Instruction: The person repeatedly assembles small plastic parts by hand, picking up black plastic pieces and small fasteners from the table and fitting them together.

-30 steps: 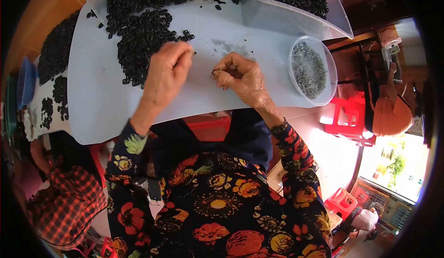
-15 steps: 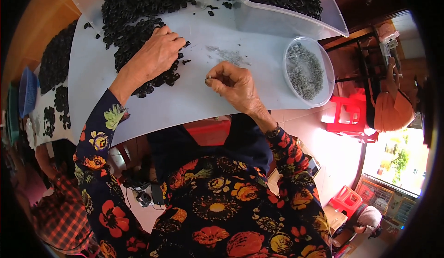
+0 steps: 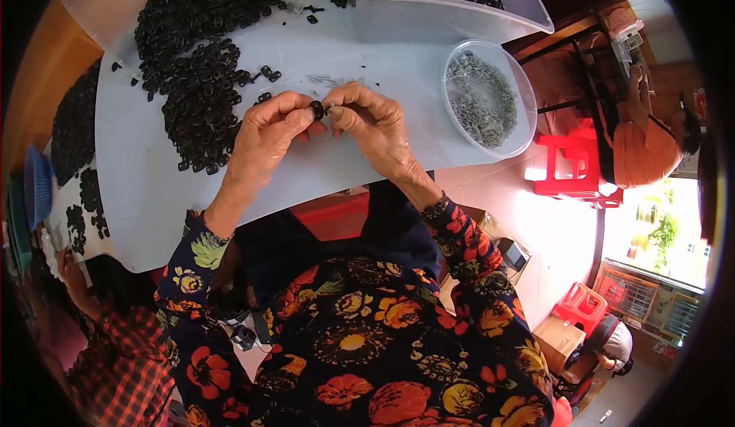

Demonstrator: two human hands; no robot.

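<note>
My left hand [image 3: 269,132] pinches a small round-ended black plastic part [image 3: 317,109] between thumb and fingertips, above the pale tabletop [image 3: 306,168]. Close against it, the thumb and forefinger of my right hand [image 3: 377,130] are pressed together on a tiny silvery metal piece [image 3: 330,106]; its exact shape is too small to make out. A pile of loose black plastic parts [image 3: 200,105] spreads to the left of my hands. Just beyond my fingertips lie scattered thin metal pieces [image 3: 328,80]. On the right stands a clear round tub [image 3: 528,125] of small silvery metal pieces [image 3: 482,102].
A clear plastic bin [image 3: 413,17] of black parts stands at the far side. At left are a second black heap [image 3: 73,132], a blue basket [image 3: 37,186] and a person in a checked shirt [image 3: 126,358]. Red stools [image 3: 566,163] and another person in orange [image 3: 643,155] are at right.
My left hand has left the black pile and come right with a black part in its fingertips. My right hand has moved slightly left and up, so both hands now meet.
</note>
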